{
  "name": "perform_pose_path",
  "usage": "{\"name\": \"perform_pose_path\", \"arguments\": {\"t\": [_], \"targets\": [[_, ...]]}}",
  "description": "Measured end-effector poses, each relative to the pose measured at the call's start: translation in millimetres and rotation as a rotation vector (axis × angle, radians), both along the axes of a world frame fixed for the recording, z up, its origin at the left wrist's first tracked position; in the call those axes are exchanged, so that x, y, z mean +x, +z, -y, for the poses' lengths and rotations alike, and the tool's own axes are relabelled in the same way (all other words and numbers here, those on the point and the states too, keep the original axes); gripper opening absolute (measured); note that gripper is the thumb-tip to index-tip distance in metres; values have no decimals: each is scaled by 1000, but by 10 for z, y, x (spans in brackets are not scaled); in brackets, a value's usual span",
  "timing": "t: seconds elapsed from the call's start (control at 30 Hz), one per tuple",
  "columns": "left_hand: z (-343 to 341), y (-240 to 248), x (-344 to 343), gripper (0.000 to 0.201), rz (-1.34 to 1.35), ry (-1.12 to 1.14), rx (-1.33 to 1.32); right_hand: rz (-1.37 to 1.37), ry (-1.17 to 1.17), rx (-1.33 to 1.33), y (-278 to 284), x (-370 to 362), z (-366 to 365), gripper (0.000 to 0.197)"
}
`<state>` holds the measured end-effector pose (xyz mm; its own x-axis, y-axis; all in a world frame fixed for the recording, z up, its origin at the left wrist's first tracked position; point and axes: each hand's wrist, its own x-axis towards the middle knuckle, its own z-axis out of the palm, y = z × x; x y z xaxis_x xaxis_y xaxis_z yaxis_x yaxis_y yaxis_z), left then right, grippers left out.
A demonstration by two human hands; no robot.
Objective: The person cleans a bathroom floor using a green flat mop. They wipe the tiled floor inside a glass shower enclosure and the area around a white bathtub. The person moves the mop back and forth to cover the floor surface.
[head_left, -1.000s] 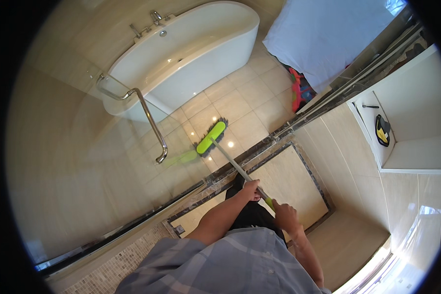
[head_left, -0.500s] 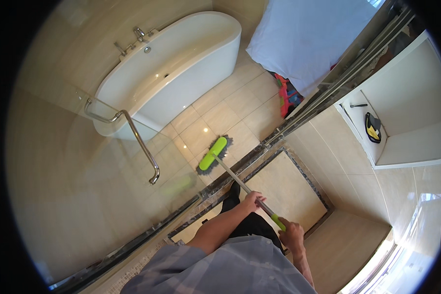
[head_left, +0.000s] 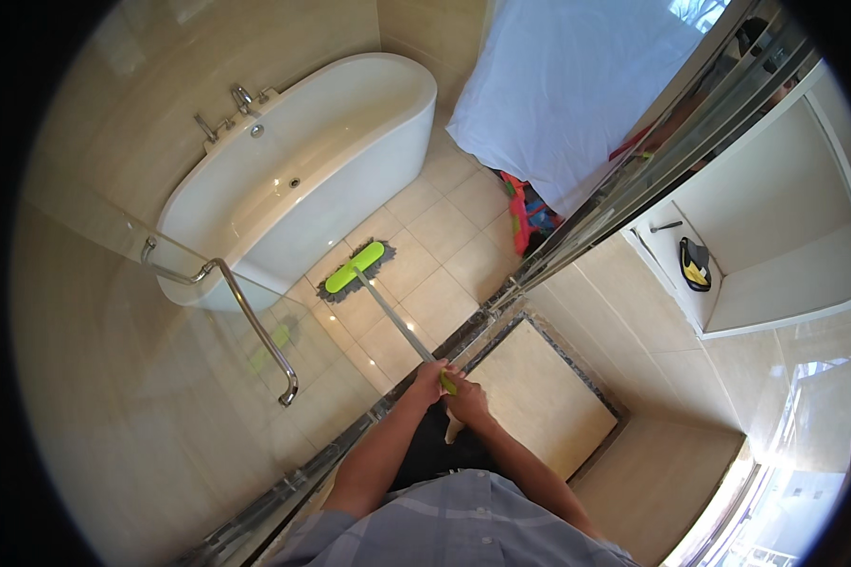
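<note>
A mop [head_left: 356, 267] with a bright green head and grey fringe lies against the beige tiled floor [head_left: 432, 230], close to the side of the white bathtub [head_left: 345, 180]. Its grey pole slants back toward me over the dark threshold. My left hand [head_left: 429, 380] is closed around the pole just ahead of its green grip. Right beside it, my right hand [head_left: 466, 403] wraps the green grip at the pole's end. The two hands nearly touch, and they hide most of the grip.
A glass door with a bent metal handle [head_left: 255, 326] stands at the left. White sheeting [head_left: 548, 104] hangs at the back, with red and blue items [head_left: 529, 217] beneath. At right, a wall niche [head_left: 775, 222] holds a black-and-yellow object [head_left: 695, 265].
The mop head has slid forward and left, nearer the bathtub, and turned flatter. My right hand has come forward up to my left hand. The view has shifted slightly.
</note>
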<state>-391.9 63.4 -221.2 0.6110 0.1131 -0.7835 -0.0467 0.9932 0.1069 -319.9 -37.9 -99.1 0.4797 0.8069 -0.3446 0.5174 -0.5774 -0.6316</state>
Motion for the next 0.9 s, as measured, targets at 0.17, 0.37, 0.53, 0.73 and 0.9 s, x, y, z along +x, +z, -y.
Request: {"name": "perform_pose_path", "arguments": {"t": [0.17, 0.37, 0.53, 0.73, 0.9], "targets": [[255, -82, 306, 38, -136, -616, 142, -52, -79, -88, 252, 323, 573, 49], [741, 565, 772, 45, 93, -1037, 66, -86, -261, -105, 944, 532, 1418, 51], [825, 644, 986, 40, 115, -1016, -31, -472, -586, -312, 1660, 500, 1153, 52], [347, 820, 1168, 26, -57, -922, 214, -152, -498, -58, 1207, 404, 728, 58], [-254, 731, 1449, 32, -49, -742, 271, -201, -475, -40, 1063, 785, 60, 59]]}}
